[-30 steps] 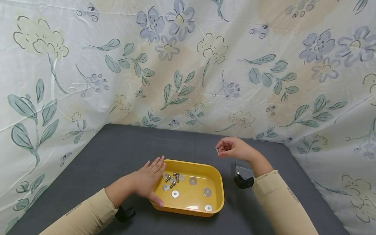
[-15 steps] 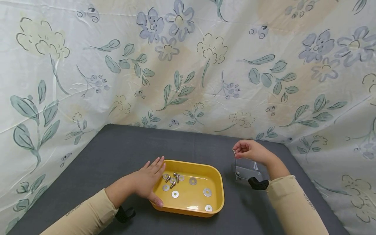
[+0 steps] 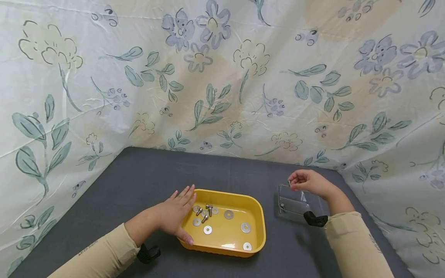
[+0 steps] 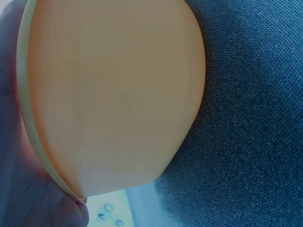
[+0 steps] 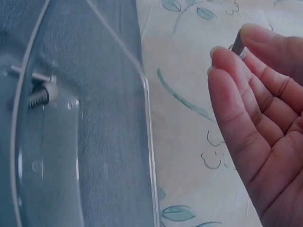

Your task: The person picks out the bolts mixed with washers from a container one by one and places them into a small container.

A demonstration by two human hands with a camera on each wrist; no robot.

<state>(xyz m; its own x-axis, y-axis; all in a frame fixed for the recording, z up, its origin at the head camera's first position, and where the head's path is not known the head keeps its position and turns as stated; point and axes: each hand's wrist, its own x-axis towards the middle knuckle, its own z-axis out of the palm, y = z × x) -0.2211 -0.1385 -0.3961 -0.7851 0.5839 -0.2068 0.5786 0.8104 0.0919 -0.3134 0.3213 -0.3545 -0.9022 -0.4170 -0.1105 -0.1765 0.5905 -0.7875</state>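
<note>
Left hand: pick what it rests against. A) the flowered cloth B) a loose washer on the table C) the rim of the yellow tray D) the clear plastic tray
C: the left hand lies with straight fingers along the near-left rim of the yellow tray, while the right hand pinches a small bolt over the clear tray.

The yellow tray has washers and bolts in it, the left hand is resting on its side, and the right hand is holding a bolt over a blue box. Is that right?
Almost. The box is clear, not blue; the head view shows the grey table through it. The rest holds: the yellow tray has washers and bolts in it, the left hand rests on its side, and the right hand pinches a bolt over the box.
</note>
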